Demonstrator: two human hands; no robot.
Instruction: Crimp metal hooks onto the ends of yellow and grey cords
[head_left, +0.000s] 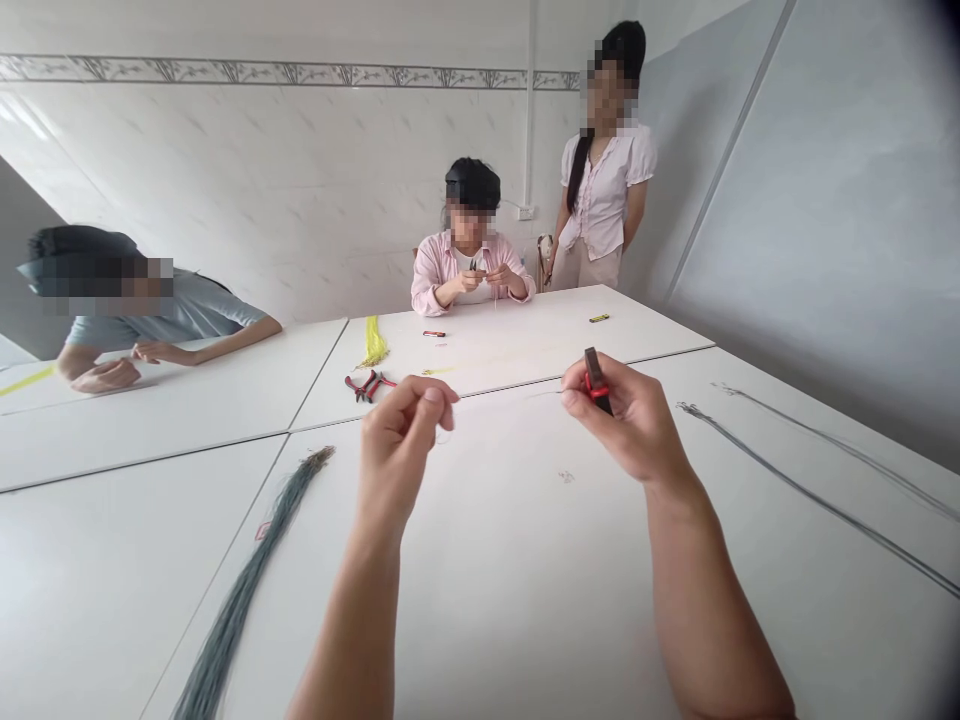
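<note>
My left hand (409, 430) is raised over the white table, thumb and fingers pinched together. A fine thread (444, 438) shows as a small loop just below its fingertips. My right hand (626, 410) is closed around a small dark block with a red part, which looks like a lighter (596, 382). From its thumb and fingertip a thin dark strand (544, 393) sticks out to the left. A gap separates the two hands. On the left of the table lies a long bundle of grey-green cords (259, 560) with a small tag.
Red-handled pliers (367, 385), a yellow cord bundle (373, 342), a small red item (433, 334) and a yellow one (598, 318) lie farther back. Grey cords (810, 488) stretch along the right. Two people sit at the tables; another stands behind.
</note>
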